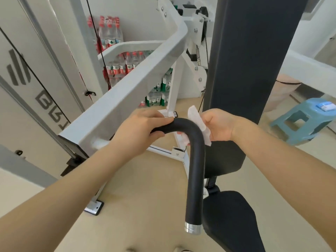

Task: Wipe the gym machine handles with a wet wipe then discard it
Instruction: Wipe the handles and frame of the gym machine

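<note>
At the bend of the black handle [194, 142], near the middle of your view, your right hand [218, 127] pinches the wet wipe [199, 122] against the foam, while your left hand [140, 130] is closed around the handle's upper stretch toward nine o'clock. Only part of the wipe wraps the bend; a loose flap sticks up toward twelve o'clock. Slide down now and it will likely bunch or slip free, leaving the long run to the metal cap [193, 228] at six o'clock untouched. Your left hand's patch could also get skipped.
</note>
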Tool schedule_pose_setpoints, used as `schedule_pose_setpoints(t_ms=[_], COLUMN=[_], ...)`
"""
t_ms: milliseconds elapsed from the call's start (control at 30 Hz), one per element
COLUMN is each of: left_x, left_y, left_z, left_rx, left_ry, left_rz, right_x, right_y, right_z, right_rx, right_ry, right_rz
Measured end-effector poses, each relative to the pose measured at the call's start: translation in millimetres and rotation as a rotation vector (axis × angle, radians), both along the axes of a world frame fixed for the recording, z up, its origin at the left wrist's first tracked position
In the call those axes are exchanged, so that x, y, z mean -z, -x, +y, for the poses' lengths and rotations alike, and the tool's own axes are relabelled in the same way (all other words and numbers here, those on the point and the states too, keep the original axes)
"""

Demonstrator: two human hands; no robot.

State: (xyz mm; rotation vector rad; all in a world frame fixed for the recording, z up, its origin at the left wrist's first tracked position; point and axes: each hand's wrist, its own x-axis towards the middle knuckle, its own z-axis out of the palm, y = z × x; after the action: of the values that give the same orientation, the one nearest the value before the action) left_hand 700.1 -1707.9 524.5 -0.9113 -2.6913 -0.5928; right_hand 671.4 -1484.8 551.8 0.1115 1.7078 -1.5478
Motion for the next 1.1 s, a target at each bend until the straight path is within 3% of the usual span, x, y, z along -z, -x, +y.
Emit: schedule_pose_setpoints(t_ms=[200,267,400,567,733,867,1000,1100], left_x=[4.9,3.5,-4.4,-5.1,-2.1,-1.8,1.2,1.8], left_y=[-8.8,-9.6,-8.7,-8.6,-7.6,-4.3,-3.1,-2.5], left_z=[6.1,6.6,5.2,3.0,0.1,-1.7,-3.4,-4.0], left_rx=[-0.104,-0.111,-0.096,-0.102,-0.084,-0.046,-0.052,-0.021], left_ry=[-0.033,-0.045,-0.057,-0.071,-0.080,-0.079,-0.069,-0.067], left_rz=[-0.023,-0.026,-0.058,-0.079,-0.050,-0.037,-0.050,-0.031], right_x=[3.6,1.5,1.9,-4.4,-5.4,-14.7,4.1,-5.2], right_y=[-14.1,-24.3,-33.5,-32.8,-40.9,-43.2,-84.0,-67.7], right_z=[1.5,12.6,0.1,-8.6,-3.6,-3.5,-16.0,-12.1], right_rx=[0.010,-0.081,-0.152,-0.845,-1.229,-1.214,-1.404,-1.163], right_ry=[0.088,-0.138,-0.472,-0.823,-0.963,-1.125,-1.067,-1.058], right_rz=[0.080,0.355,1.135,1.742,1.591,1.701,1.481,1.530])
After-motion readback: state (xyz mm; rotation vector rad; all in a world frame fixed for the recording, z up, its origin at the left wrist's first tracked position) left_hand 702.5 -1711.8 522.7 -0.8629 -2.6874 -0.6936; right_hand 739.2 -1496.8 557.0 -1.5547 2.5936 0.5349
